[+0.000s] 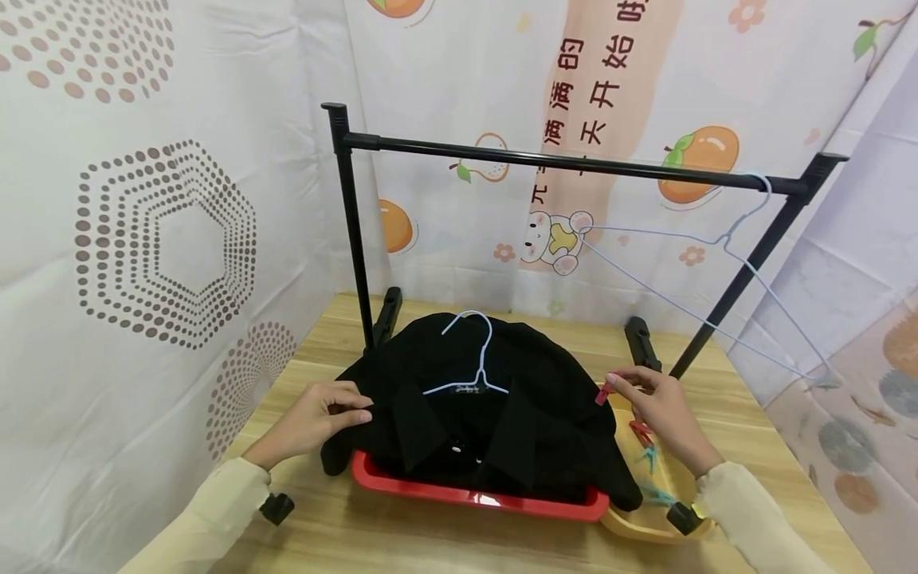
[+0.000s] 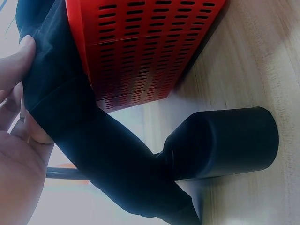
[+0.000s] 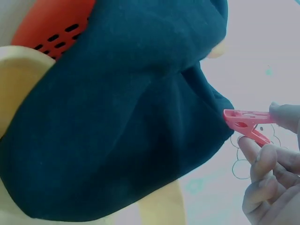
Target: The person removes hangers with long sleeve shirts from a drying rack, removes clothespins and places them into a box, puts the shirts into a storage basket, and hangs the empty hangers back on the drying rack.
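Observation:
A black collared shirt lies heaped over a red basket, with a light blue hanger inside its neck and the hook standing up above the collar. On the left side, my left hand pinches the shirt's cloth between thumb and fingers; in the left wrist view the black sleeve hangs down from it. My right hand squeezes a red clothespin between thumb and fingers. The clothespin's tip meets the edge of the shirt's right side.
Behind the basket stands a black rack with a horizontal rail. Another blue hanger hangs at the rail's right end. A yellow basket, partly under the shirt, holds red clothespins and teal clothespins. Printed curtains enclose the table.

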Demonstrator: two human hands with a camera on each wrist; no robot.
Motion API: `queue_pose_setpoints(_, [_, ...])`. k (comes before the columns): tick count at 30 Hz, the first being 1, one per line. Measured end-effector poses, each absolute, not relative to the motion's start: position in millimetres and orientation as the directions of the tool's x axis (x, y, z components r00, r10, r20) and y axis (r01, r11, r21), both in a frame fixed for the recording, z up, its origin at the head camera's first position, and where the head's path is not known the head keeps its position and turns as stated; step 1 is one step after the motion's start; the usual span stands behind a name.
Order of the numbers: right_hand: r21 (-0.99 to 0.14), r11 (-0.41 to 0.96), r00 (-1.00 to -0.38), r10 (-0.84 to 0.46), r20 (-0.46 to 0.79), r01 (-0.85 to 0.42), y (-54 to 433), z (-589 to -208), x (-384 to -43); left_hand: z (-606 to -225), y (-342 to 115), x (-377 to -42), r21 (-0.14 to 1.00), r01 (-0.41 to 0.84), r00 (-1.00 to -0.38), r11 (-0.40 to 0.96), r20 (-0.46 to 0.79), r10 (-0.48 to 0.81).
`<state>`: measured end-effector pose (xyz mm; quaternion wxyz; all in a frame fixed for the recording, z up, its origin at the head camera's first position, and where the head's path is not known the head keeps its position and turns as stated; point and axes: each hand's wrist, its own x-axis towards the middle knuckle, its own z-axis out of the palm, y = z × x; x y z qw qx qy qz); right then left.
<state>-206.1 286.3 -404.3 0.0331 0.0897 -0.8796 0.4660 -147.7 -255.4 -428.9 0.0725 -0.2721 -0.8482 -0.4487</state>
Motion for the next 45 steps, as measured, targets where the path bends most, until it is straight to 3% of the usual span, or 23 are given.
queue_pose_setpoints(9, [-0.830, 0.538, -0.989, -0.056, 0.138, -0.146, 301.8, -404.2, -206.2, -429.7, -255.3, -147.0, 0.719, 0.534, -0.837, 0.445, 0.373, 0.401])
queue_pose_setpoints(27, [-0.625, 0.765, -0.984, -0.063, 0.169, -0.156, 332.7, -430.0, -209.2, -428.8, -255.1, -147.2, 0.711, 0.547, -0.829, 0.442, 0.386, 0.404])
queue_pose_setpoints(45, [-0.518, 0.833, -0.979, -0.203, 0.036, -0.192, 339.3, -448.6, -216.2, -431.1, -255.1, -146.0, 0.716, 0.553, -0.824, 0.427, 0.393, 0.408])
